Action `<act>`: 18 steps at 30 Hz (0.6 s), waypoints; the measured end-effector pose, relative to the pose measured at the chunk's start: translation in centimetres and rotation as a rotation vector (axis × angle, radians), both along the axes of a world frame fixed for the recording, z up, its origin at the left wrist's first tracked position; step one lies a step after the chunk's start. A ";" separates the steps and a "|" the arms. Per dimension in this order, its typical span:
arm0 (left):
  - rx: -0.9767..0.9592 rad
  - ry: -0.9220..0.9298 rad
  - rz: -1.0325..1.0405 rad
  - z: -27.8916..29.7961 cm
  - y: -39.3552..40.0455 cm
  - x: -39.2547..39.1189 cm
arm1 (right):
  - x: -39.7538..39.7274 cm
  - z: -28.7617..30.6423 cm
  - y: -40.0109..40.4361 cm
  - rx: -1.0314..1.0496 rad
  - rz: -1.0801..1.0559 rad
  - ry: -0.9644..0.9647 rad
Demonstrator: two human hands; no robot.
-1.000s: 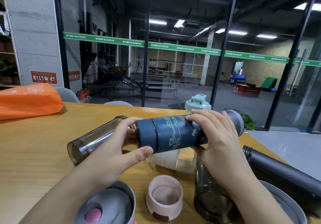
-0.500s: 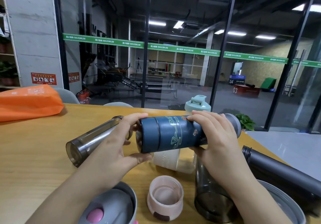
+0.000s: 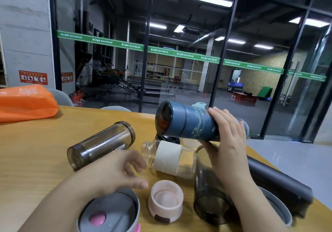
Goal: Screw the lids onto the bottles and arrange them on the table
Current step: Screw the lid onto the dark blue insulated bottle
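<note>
Gripping the blue bottle [image 3: 190, 122] alone, the right hand [image 3: 228, 132] wraps its fingers over the far half of the barrel, thumb beneath, and holds it nearly level in the air with the lidded end tipped up toward the camera. The left hand [image 3: 116, 170], which half a second ago cupped that lidded end, has let go and dropped toward the table [image 3: 36, 150]; it hovers there palm down, fingers loosely spread and holding nothing, blurred by motion. Release of the lid suggests that this bottle is capped and that the step in hand is setting it down in its place.

Positions below are given relative to the blue bottle:
- Directly beneath it: a clear glass bottle [image 3: 168, 158] with a pale sleeve, lying on its side, mouth uncapped, toward the left hand.
- Below and nearer the camera: a pink lid [image 3: 166, 199], resting open side up.
- Below and to the left: a smoky bottle [image 3: 100, 144], on its side, uncapped.
- Below and to the right: a black flask [image 3: 280, 183], lying on the table.
- Behind it: a pale green cap, partly hidden.

Several bottles therefore appear to await lids.
</note>
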State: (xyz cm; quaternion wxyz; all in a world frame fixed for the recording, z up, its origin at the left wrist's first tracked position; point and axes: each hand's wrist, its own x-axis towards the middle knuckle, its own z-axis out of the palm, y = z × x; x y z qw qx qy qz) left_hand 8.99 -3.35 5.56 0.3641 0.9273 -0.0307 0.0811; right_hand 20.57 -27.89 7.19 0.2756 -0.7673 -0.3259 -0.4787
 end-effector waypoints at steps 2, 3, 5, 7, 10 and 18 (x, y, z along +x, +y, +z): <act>0.000 0.134 -0.079 -0.1 0.0 -0.3 | 0.2 0.4 -0.3 0.051 -0.055 -0.013; 0.011 0.177 -0.110 -0.1 -0.2 -0.5 | 0.3 0.5 -0.4 0.076 -0.079 -0.015; 0.046 0.218 -0.150 0.0 -0.2 -0.7 | 0.4 1.1 -0.5 0.120 -0.113 -0.009; 0.051 0.209 -0.175 0.1 0.0 -0.8 | 1.0 1.9 -0.6 0.143 -0.133 0.017; 0.048 0.217 -0.179 0.1 0.4 -0.9 | 2.3 3.7 -0.7 0.131 -0.113 0.121; 0.001 0.186 -0.090 -0.4 0.9 -0.4 | 5.4 5.6 -2.2 0.068 -0.134 0.538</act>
